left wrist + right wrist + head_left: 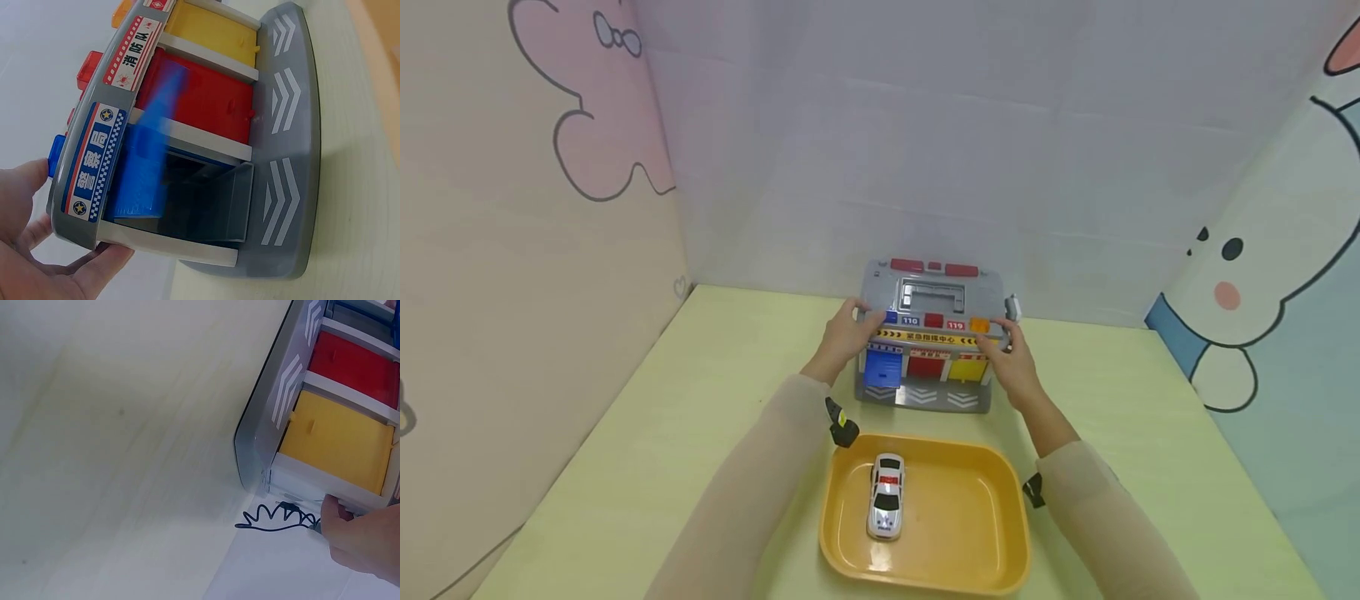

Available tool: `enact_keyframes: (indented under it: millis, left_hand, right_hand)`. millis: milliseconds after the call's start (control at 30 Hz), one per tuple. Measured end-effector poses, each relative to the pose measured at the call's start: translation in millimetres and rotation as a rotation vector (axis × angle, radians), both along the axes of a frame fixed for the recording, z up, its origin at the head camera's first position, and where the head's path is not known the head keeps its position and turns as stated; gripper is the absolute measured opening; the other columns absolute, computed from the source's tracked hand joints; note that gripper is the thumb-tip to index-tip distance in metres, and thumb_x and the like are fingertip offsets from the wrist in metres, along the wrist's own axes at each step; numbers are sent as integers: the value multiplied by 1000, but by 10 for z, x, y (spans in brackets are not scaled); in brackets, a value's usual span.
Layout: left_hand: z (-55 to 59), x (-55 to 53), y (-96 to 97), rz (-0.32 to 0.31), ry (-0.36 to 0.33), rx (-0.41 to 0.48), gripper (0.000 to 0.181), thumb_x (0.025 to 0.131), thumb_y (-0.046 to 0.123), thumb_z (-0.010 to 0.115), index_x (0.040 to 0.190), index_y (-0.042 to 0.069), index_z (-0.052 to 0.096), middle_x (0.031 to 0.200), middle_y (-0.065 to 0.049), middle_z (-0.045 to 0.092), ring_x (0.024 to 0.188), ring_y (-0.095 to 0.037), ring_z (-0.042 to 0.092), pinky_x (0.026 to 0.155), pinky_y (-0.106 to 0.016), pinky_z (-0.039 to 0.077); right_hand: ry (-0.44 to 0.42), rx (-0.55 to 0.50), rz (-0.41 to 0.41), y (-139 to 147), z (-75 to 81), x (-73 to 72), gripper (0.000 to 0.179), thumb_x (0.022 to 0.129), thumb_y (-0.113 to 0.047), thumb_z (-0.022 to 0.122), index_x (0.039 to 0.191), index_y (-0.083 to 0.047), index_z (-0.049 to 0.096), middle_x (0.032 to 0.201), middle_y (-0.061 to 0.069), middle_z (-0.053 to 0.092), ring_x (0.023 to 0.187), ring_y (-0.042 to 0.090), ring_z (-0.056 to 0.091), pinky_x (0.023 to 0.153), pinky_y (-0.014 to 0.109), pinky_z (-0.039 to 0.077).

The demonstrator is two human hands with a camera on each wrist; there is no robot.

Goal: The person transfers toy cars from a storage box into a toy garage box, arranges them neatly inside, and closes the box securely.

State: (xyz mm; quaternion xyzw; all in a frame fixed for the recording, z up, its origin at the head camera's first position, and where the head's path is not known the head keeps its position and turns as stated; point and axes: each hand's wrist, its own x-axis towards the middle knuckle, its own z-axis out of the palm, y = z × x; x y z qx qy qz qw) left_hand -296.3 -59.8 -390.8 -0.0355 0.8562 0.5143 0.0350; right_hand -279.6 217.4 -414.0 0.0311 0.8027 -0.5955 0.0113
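Note:
A grey toy garage point(928, 337) with a carrying handle stands at the back of the table. My left hand point(842, 337) grips the left end of its roof, thumb beside the blue button point(56, 155). At the other end, my right hand point(1011, 367) holds the roof near the orange button point(980, 324). The blue door point(142, 169) is blurred and swung out from its bay in the left wrist view. Both the red door point(200, 94) and the yellow door point(337, 440) are down. Some fingers of each hand are hidden behind the garage.
In front of the garage is a yellow tray point(925, 578) with a white toy police car point(886, 508) inside. A black coiled cord point(269, 519) hangs at the garage's right side, near a small whitish piece point(1013, 307). Walls enclose the table's back and sides.

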Motion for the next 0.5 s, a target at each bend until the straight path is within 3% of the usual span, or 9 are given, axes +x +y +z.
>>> enact_keyframes:
  millis: [267,500]
  left_hand:
    - [7,19,-21,-2,-16,24,47,97,52,52,126,15,46,126,-16,58,118,-35,52,98,-55,43]
    - [-32,53,-65,-30,-28,42,54,98,52,50,139,17,43,139,-17,50,126,-34,48,99,-52,44]
  right_hand:
    - [-6,7,20,3,27,-12,63,98,-37,58,149,-13,29,132,22,40,106,27,46,90,40,42]
    - [-25,-2,10,-1,34,-11,64,98,-37,58,150,-14,27,133,22,39,108,28,45,97,46,41]
